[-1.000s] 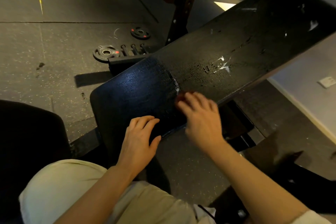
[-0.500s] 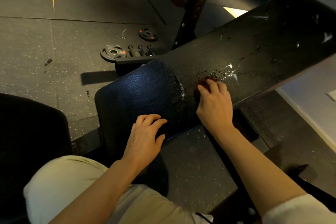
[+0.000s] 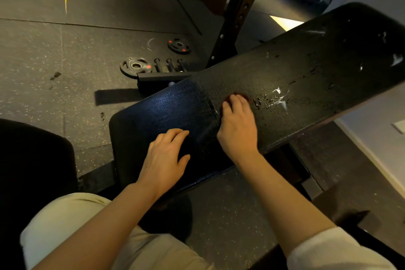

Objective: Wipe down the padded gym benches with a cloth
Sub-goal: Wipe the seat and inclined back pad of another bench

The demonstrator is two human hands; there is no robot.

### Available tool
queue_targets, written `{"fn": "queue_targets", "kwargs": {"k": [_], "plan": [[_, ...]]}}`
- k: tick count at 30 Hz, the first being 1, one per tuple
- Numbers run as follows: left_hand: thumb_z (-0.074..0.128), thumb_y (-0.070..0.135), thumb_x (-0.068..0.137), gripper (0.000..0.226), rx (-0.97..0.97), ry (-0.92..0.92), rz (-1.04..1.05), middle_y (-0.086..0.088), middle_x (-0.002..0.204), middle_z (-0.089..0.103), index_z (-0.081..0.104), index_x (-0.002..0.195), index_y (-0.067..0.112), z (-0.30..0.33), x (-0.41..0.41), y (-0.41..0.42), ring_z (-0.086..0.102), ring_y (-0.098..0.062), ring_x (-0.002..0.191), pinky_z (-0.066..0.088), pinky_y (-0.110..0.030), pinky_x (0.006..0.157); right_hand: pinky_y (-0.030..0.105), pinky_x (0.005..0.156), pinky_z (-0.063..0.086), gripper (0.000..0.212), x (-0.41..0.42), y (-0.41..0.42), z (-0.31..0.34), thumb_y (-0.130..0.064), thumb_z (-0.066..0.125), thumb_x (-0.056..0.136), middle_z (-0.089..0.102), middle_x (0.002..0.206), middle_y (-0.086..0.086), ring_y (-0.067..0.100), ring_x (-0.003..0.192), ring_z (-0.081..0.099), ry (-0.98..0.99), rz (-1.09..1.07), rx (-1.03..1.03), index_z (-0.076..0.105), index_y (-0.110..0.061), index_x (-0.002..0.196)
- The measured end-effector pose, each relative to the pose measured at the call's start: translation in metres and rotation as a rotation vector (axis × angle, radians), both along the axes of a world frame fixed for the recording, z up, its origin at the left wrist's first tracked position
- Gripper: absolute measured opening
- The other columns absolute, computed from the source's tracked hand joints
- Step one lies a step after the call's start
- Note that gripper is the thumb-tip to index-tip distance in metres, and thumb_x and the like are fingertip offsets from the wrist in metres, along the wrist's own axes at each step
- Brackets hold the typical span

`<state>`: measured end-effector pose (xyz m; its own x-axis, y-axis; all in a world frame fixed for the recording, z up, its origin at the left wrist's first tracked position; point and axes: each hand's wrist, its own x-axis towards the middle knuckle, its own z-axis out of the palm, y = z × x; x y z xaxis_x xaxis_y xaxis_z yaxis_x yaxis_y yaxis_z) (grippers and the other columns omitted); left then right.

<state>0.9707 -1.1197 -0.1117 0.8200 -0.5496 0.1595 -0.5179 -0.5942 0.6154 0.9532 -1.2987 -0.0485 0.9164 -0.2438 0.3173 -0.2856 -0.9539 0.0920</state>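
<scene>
A long black padded bench (image 3: pixel 295 68) slants from the lower middle up to the right edge, with wet droplets and streaks past its middle. My right hand (image 3: pixel 237 126) presses a dark red cloth (image 3: pixel 242 96) onto the pad; only a small edge of the cloth shows beyond my fingertips. Just to the right of the cloth lie droplets. My left hand (image 3: pixel 164 158) rests on the near end of the pad with its fingers loosely spread, holding nothing.
Two weight plates (image 3: pixel 135 67) (image 3: pixel 179 45) lie on the rubber floor beyond the bench, beside a black plate holder (image 3: pixel 162 78). A perforated rack upright (image 3: pixel 236 19) stands behind the bench. A second black pad (image 3: pixel 32 171) is at the left, a pale wall at the right.
My right hand has slid the cloth up the pad, away from me and toward the droplets. My left hand has stayed on the near end.
</scene>
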Motion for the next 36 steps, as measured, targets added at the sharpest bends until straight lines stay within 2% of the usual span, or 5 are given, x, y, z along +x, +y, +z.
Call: {"fn": "queue_targets", "kwargs": {"k": [6, 12, 19, 26, 36], "plan": [[0.064, 0.029, 0.090, 0.061, 0.053, 0.010, -0.020, 0.005, 0.146, 0.037, 0.038, 0.145, 0.022, 0.009, 0.022, -0.004, 0.040, -0.017, 0.128, 0.033, -0.034, 0.107, 0.038, 0.117, 0.025, 0.071, -0.009, 0.028, -0.019, -0.013, 0.078, 0.066, 0.047, 0.143, 0.019, 0.034, 0.136, 0.039, 0.328, 0.453, -0.016, 0.055, -0.001, 0.132], [0.063, 0.036, 0.091, 0.064, 0.076, 0.047, 0.001, 0.005, 0.149, 0.034, 0.035, 0.147, 0.022, 0.010, 0.036, -0.002, 0.037, -0.018, 0.132, 0.033, -0.036, 0.109, 0.037, 0.118, 0.018, 0.060, 0.030, -0.011, 0.010, -0.006, 0.065, 0.078, 0.040, 0.147, 0.021, 0.037, 0.140, 0.029, 0.010, 0.020, 0.032, 0.050, 0.002, 0.136], [0.064, 0.031, 0.091, 0.063, 0.064, 0.124, 0.075, 0.004, 0.148, 0.036, 0.036, 0.146, 0.022, 0.011, 0.056, -0.002, 0.040, -0.018, 0.130, 0.036, -0.036, 0.109, 0.031, 0.119, -0.001, 0.067, 0.030, 0.041, -0.023, -0.019, 0.061, 0.087, 0.027, 0.156, 0.017, 0.030, 0.146, 0.017, 0.296, 0.485, -0.041, 0.036, -0.001, 0.146], [0.062, 0.036, 0.092, 0.066, 0.085, 0.202, 0.014, 0.005, 0.152, 0.028, 0.032, 0.149, 0.024, 0.011, 0.076, 0.000, 0.033, -0.018, 0.135, 0.032, -0.037, 0.110, 0.033, 0.120, 0.008, 0.064, 0.079, -0.011, 0.018, -0.012, 0.058, 0.086, 0.026, 0.156, 0.015, 0.030, 0.146, 0.014, 0.057, 0.035, -0.003, 0.036, -0.003, 0.146], [0.059, 0.036, 0.094, 0.066, 0.070, 0.238, 0.052, 0.004, 0.155, 0.027, 0.029, 0.151, 0.022, 0.003, 0.096, 0.004, 0.029, -0.017, 0.140, 0.029, -0.038, 0.114, 0.031, 0.120, 0.011, 0.066, 0.100, 0.010, -0.005, -0.009, 0.062, 0.085, 0.024, 0.158, 0.010, 0.026, 0.147, 0.014, 0.228, 0.313, 0.015, 0.038, -0.011, 0.146]]}}
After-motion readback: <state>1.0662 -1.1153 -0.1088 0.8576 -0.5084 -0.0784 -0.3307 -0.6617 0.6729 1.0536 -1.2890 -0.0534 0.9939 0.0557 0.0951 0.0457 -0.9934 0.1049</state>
